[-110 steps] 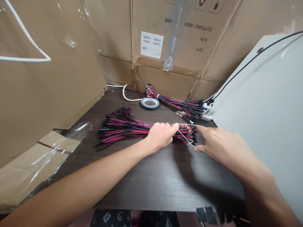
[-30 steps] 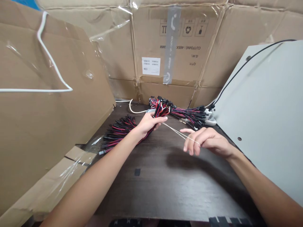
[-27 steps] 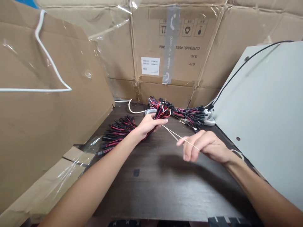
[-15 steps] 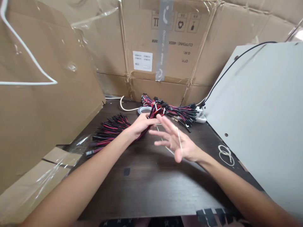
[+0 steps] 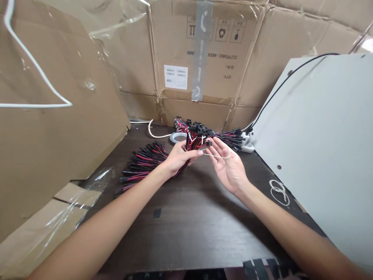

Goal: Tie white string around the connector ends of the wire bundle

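Centrally in the frame, the left hand (image 5: 178, 158) is closed around a thick bundle of red and black wires with black connector ends (image 5: 151, 159), gripping it near its upper end so that the connectors there stick up just above the fist, while the long tail of the bundle fans out toward the lower left and rests on the dark brown wooden tabletop (image 5: 186, 229). Just right of it, the right hand (image 5: 229, 165) is turned palm up with fingers spread, and a thin pale rubber band (image 5: 215, 155) is stretched from the bundle's gripped end across those fingers.

Behind the hands, toward the upper middle, a second bundle of red and black wires (image 5: 230, 137) lies on the table, with a grey roll of tape (image 5: 177, 137) to its left. Two loose pale rubber bands (image 5: 279, 189) lie on the table at the right, beside a slanted light grey panel (image 5: 326, 147). Brown cardboard boxes (image 5: 204, 58) fill the upper part of the frame.
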Available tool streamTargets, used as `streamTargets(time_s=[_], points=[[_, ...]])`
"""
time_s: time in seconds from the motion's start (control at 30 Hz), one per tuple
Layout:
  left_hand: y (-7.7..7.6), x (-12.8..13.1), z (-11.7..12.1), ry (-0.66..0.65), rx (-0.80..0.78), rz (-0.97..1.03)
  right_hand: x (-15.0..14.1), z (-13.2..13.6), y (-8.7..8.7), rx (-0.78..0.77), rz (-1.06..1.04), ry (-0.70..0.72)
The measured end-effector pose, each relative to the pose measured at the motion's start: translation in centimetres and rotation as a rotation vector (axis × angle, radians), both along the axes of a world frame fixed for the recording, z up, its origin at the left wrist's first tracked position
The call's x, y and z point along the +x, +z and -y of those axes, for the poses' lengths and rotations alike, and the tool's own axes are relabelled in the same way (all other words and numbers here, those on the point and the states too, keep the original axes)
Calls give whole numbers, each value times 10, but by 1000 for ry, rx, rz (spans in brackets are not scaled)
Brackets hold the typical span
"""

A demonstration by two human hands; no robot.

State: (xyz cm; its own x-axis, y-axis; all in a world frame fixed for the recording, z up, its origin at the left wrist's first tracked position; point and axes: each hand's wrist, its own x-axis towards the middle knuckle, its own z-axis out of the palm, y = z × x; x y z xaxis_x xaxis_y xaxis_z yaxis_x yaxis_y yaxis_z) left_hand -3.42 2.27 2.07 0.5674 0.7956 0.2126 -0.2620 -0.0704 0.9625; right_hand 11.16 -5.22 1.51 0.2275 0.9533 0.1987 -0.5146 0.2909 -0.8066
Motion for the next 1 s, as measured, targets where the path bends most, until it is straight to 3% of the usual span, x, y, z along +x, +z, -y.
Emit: streamTargets(time_s=[0.13, 0.37, 0.57, 0.7, 0.83, 1.0], points=[[-3, 5, 2, 1, 17, -7, 4, -1, 0, -69, -20, -86], [-2, 4, 3, -61, 40, -18, 2, -4, -10, -45, -29, 76], [0, 3, 8, -247, 87, -160, 11, 7, 10, -48, 112, 170], [-1, 5, 9, -219, 81, -171, 20, 15, 24, -15, 221, 227], [1, 6, 8, -171, 48, -141, 22, 18, 26, 73, 236, 222], [0, 10, 9, -157, 50, -179, 21, 17, 25, 106, 341, 93]])
